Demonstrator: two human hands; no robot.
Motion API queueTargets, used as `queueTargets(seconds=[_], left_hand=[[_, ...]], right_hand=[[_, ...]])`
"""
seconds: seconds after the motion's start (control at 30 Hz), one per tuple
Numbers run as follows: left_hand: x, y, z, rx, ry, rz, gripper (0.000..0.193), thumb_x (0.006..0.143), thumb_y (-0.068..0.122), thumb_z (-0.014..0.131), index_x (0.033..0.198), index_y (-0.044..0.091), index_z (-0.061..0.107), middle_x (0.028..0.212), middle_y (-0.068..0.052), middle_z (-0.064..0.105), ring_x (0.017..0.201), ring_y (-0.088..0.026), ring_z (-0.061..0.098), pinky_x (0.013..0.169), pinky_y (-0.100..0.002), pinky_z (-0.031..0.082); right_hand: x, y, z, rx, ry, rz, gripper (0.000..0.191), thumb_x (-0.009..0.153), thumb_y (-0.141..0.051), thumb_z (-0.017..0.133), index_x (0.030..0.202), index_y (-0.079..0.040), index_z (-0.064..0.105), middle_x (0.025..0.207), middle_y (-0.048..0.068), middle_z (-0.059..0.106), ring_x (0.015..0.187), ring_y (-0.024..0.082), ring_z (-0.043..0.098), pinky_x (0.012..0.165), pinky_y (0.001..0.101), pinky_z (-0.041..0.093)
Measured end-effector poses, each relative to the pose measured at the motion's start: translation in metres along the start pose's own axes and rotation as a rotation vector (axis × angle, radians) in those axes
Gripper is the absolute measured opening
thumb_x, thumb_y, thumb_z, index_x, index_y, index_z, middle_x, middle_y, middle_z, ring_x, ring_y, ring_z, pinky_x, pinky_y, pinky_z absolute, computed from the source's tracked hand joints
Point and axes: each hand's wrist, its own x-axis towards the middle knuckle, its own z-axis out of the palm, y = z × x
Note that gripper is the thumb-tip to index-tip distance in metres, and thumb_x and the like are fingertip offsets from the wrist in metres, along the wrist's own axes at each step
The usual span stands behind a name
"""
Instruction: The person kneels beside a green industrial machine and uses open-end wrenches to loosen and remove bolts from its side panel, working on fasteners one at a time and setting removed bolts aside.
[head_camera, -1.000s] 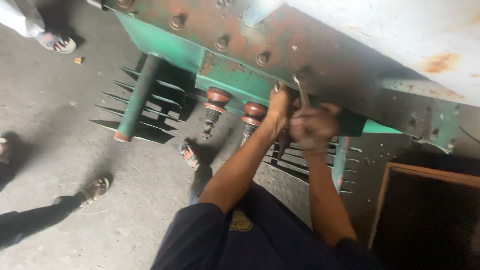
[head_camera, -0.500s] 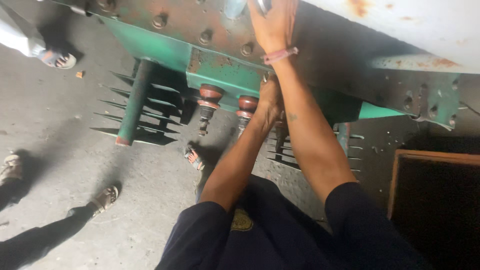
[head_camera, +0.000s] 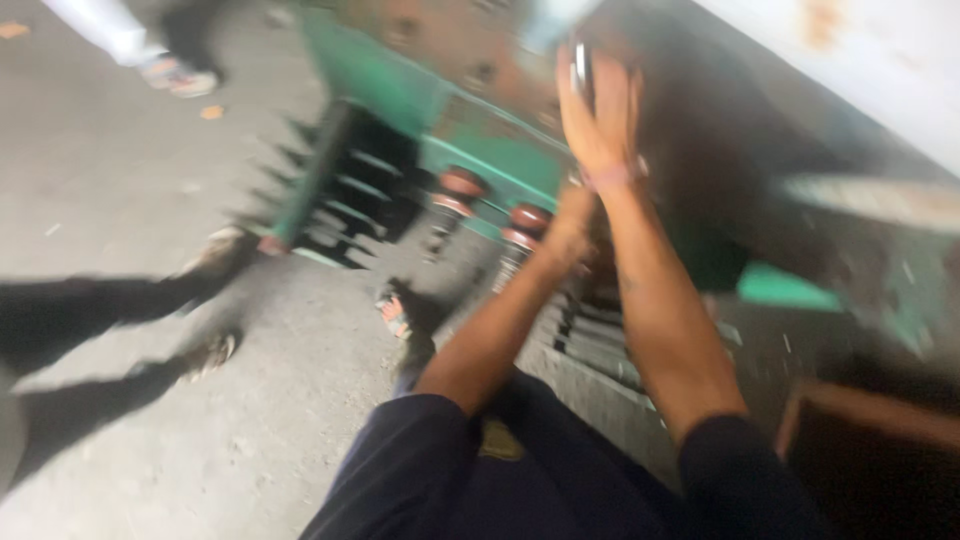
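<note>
At upper centre, the right hand has climbed higher up the rusty green machine, fingers wrapped on a small metal tool. Lower, the left hand stays near the brown insulators; blur hides its grip.

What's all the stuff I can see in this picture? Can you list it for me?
Big machine: one, green and rusty, with bolts, across the top.
Metal fins: one dark row, under the machine on the left.
Ribbed knobs: two, reddish brown, hanging under the green edge.
Concrete floor: grey, lower left.
Other people's feet: several, in sandals or shoes, on the left and top left; blurred.
Wooden frame: one, brown, lower right.
Sleeves: two, dark blue, bottom middle.
Left hand: low, by the knobs; blurred.
Right hand: raised against the rusty plate, something thin and shiny at its fingers.
</note>
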Motion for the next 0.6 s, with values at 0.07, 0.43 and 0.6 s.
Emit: queueTargets(seconds=[0.07,0.43,0.6], left_hand=[[0.001,0.000,0.006,0.068,-0.016,0.141,0.023,0.102,0.025,0.051,0.108,0.006,0.061,0.088,-0.008,0.065,0.068,-0.018,0.059,0.055,-0.036,0.047],[0.001,0.041,-0.003,-0.081,-0.197,0.253,0.035,0.115,0.032,0.055,0.109,0.001,0.069,0.090,-0.012,0.066,0.073,-0.022,0.058,0.059,-0.035,0.046],[-0.004,0.053,0.021,0.136,0.162,0.193,0.025,0.104,0.027,0.064,0.104,0.002,0.069,0.087,-0.010,0.069,0.074,-0.021,0.065,0.060,-0.040,0.053]], right_hand=[[-0.024,-0.041,0.005,-0.259,-0.338,-0.137,0.029,0.099,-0.035,0.068,0.097,-0.007,0.071,0.094,0.020,0.070,0.090,0.042,0.063,0.089,0.0566,0.045],[-0.093,0.059,-0.059,0.271,-0.046,-0.044,0.031,0.112,-0.023,0.066,0.106,0.006,0.059,0.094,0.011,0.061,0.084,0.021,0.058,0.081,0.0315,0.048],[-0.102,0.099,-0.038,0.544,0.295,0.134,0.044,0.111,-0.022,0.073,0.125,0.004,0.040,0.102,0.011,0.062,0.088,0.022,0.065,0.083,0.0393,0.055]])
